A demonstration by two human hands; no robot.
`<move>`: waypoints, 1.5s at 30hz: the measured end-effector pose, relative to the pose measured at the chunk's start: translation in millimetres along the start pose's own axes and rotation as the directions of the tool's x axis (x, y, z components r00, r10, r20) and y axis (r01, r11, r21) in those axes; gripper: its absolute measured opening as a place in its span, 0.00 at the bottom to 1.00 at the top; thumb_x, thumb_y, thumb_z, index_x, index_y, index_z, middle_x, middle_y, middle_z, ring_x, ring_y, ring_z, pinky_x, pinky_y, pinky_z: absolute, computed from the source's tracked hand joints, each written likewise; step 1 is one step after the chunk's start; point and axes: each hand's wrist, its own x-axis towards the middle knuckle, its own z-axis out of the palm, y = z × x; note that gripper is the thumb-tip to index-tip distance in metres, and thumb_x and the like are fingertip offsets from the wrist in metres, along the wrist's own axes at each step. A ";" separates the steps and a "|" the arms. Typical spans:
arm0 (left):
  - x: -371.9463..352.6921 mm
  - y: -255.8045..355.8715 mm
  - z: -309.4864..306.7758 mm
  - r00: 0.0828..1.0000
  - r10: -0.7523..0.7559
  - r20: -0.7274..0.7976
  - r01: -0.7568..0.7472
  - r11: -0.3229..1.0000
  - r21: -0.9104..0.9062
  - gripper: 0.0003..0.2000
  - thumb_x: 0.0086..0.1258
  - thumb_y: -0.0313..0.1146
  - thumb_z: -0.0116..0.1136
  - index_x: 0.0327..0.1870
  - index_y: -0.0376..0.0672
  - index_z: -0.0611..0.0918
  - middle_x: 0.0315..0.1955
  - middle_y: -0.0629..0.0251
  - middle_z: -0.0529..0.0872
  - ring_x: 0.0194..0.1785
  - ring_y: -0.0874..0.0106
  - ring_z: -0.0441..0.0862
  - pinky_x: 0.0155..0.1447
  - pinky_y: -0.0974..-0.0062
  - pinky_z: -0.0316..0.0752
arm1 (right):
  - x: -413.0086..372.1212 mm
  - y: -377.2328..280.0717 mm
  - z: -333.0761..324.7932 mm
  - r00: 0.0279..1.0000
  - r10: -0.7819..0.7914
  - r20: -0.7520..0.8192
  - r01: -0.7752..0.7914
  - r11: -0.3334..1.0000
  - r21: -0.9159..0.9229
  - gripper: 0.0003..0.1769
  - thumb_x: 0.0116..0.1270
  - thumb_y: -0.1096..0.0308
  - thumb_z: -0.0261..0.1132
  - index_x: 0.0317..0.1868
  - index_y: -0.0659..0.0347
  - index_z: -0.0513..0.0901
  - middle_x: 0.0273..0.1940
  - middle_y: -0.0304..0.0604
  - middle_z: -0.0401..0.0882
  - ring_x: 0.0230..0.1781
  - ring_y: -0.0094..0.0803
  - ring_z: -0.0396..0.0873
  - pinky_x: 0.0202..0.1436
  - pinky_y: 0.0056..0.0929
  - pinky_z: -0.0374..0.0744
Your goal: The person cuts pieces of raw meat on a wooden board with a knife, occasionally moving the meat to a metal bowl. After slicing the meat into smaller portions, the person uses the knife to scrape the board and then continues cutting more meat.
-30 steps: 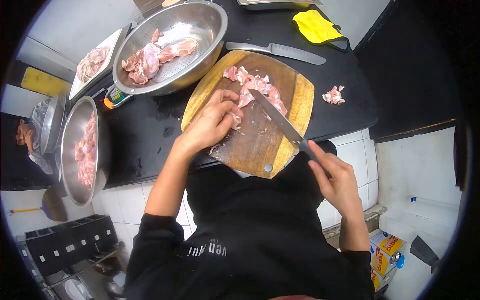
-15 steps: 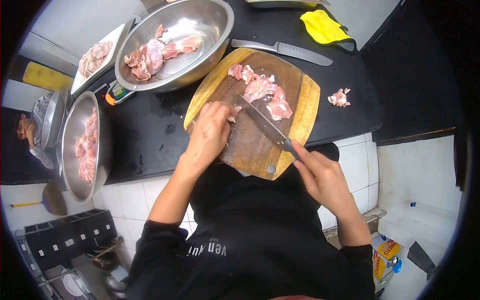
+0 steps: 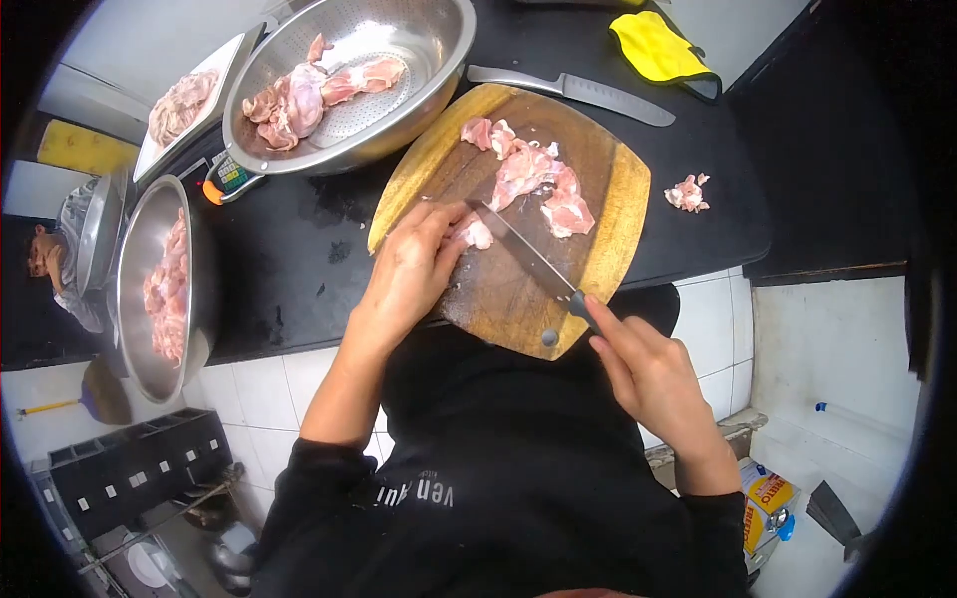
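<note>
My left hand (image 3: 407, 271) presses a small piece of raw meat (image 3: 475, 234) onto the wooden cutting board (image 3: 608, 239). My right hand (image 3: 643, 371) grips the dark handle of a knife (image 3: 526, 255), whose blade lies across the board right beside the left fingertips. A pile of cut raw meat (image 3: 533, 179) sits further back on the board.
A steel colander bowl (image 3: 429, 70) with raw meat stands behind the board. A second steel bowl (image 3: 135, 299) of meat is at the left edge, a white tray (image 3: 164, 149) of meat beyond it. A spare knife (image 3: 573, 92), a yellow cloth (image 3: 663, 52) and meat scraps (image 3: 688, 192) lie on the black counter.
The knife blade has moved left from the meat pile to my left fingertips, and the right hand has shifted slightly closer to the board. The left hand stays on the small piece.
</note>
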 end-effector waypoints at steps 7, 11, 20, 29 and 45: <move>3.3 1.0 5.8 0.993 0.104 -0.056 -0.096 0.988 0.122 0.11 0.67 0.22 0.68 0.50 0.34 0.87 0.39 0.54 0.87 0.42 0.59 0.87 0.47 0.64 0.81 | 10.7 -8.5 14.9 0.999 0.035 0.037 -0.031 0.993 -0.114 0.29 0.72 0.71 0.70 0.73 0.62 0.77 0.31 0.48 0.77 0.23 0.43 0.83 0.27 0.39 0.83; 0.4 0.2 8.0 0.988 0.154 -0.020 -0.149 0.977 0.149 0.11 0.66 0.22 0.68 0.49 0.36 0.88 0.36 0.55 0.86 0.40 0.58 0.86 0.46 0.63 0.80 | 35.2 -1.5 31.0 1.000 0.016 -0.010 -0.018 0.989 -0.147 0.29 0.72 0.72 0.69 0.73 0.62 0.78 0.31 0.51 0.79 0.26 0.46 0.85 0.31 0.42 0.84; -1.5 7.7 2.5 0.964 0.260 -0.062 -0.255 0.964 0.074 0.16 0.66 0.25 0.70 0.55 0.37 0.87 0.46 0.56 0.85 0.51 0.56 0.86 0.55 0.62 0.80 | -1.5 21.2 13.8 0.984 0.103 -0.148 -0.069 0.973 0.221 0.25 0.74 0.74 0.68 0.70 0.63 0.80 0.42 0.60 0.88 0.39 0.53 0.89 0.44 0.38 0.84; -1.0 13.1 4.2 0.992 0.046 0.117 -0.062 0.989 0.136 0.13 0.69 0.25 0.67 0.54 0.36 0.87 0.53 0.55 0.84 0.53 0.54 0.84 0.58 0.62 0.79 | -20.9 14.7 1.2 0.958 0.233 -0.168 -0.186 0.948 0.258 0.25 0.74 0.74 0.68 0.70 0.64 0.80 0.42 0.59 0.88 0.38 0.48 0.89 0.43 0.36 0.84; 6.5 18.2 16.0 0.968 0.248 0.047 -0.252 0.956 0.152 0.08 0.69 0.28 0.69 0.46 0.36 0.89 0.44 0.57 0.87 0.49 0.55 0.86 0.55 0.62 0.80 | -21.6 19.6 16.2 0.960 0.204 -0.192 -0.145 0.948 0.283 0.25 0.73 0.74 0.70 0.69 0.63 0.81 0.38 0.56 0.87 0.34 0.51 0.88 0.40 0.39 0.83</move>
